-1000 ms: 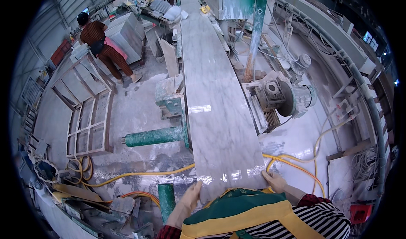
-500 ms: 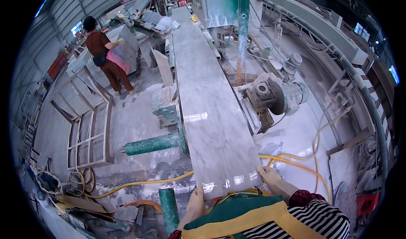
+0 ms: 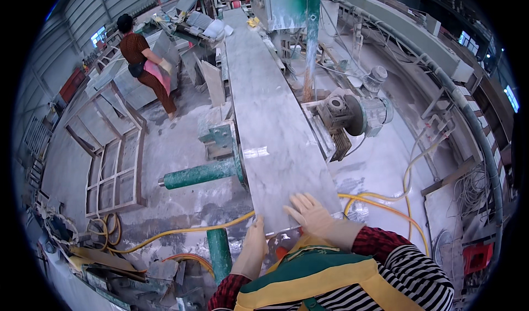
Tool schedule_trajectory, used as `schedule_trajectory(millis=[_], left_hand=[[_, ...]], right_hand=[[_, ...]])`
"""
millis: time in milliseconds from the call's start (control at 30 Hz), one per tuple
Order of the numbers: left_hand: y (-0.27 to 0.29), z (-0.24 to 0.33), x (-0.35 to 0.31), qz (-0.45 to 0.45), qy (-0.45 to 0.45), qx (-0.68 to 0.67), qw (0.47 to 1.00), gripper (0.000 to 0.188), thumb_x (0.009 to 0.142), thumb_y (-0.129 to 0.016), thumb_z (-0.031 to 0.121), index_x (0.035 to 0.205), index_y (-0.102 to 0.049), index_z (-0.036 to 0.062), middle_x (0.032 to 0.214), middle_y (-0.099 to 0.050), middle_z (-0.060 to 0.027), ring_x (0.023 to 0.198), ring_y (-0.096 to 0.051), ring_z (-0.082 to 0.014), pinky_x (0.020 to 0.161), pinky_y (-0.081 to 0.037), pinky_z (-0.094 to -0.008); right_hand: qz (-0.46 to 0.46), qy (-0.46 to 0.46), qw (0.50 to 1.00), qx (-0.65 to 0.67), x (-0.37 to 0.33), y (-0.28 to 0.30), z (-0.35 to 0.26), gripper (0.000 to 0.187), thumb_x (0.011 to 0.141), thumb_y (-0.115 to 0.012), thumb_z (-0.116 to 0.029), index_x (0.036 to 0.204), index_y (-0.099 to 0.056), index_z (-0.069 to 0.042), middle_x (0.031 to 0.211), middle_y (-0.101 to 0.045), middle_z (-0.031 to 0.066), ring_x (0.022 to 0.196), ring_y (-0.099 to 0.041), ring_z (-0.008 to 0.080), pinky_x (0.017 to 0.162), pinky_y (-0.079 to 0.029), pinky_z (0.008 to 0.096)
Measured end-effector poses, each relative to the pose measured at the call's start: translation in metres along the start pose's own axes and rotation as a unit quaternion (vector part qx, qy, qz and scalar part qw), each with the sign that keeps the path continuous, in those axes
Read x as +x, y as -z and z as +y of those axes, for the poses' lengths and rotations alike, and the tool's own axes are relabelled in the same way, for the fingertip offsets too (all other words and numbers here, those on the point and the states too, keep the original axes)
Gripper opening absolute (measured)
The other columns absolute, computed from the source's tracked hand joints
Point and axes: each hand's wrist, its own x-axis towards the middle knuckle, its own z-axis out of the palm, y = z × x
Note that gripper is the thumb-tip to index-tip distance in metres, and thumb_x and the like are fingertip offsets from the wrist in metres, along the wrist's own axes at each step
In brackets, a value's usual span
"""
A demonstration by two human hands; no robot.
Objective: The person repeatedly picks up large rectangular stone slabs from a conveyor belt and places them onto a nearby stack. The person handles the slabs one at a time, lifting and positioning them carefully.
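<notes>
A long, polished white-and-grey marble slab (image 3: 281,162) runs away from me, its near end in front of my waist. My left hand (image 3: 253,246) holds the slab's near left corner, thumb side up; the fingers under the edge are hidden. Palm down, my right hand (image 3: 312,213) lies on the slab's top close to the near edge. Its fingers are spread and hold nothing. I wear a green apron (image 3: 308,275) with yellow trim, which touches or nearly touches the slab's end.
A green roller (image 3: 201,173) juts out left of the slab, and a motor (image 3: 358,112) stands at its right. Yellow hoses (image 3: 182,231) cross the floor. A metal frame (image 3: 114,173) stands at left, near a person (image 3: 146,63) beside large blocks. A green post (image 3: 219,253) rises near my left arm.
My right hand has left the slab's near right corner and moved left onto its top, fingers now spread. My left hand stays at the left corner. The person at far left has shifted slightly right.
</notes>
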Motion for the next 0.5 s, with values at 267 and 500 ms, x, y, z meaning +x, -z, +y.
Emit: schedule_trajectory(millis=[267,500], left_hand=[[0.008,0.014,0.011,0.072,0.115,-0.059,0.989,0.074,0.104,-0.045,0.058,0.147,-0.052,-0.0025,0.138,-0.062,-0.0229,0.103,-0.074,-0.0326,0.091,-0.054,-0.0399],[0.101,0.019,-0.091,0.284,0.039,0.107,0.952,0.062,0.103,-0.052,0.053,0.144,-0.059,0.0073,0.141,-0.065,-0.0164,0.133,-0.059,-0.0302,0.111,-0.043,-0.0377]], right_hand=[[-0.06,-0.018,0.996,-0.068,0.023,-0.024,-0.001,0.067,0.098,-0.05,-0.017,0.163,-0.032,-0.013,0.159,-0.036,0.0272,0.147,-0.034,0.0471,0.122,-0.02,0.0613],[-0.117,-0.017,0.99,-0.079,0.027,-0.031,0.011,0.072,0.097,-0.05,-0.017,0.165,-0.025,-0.01,0.16,-0.033,0.0309,0.148,-0.032,0.0503,0.122,-0.021,0.0637]])
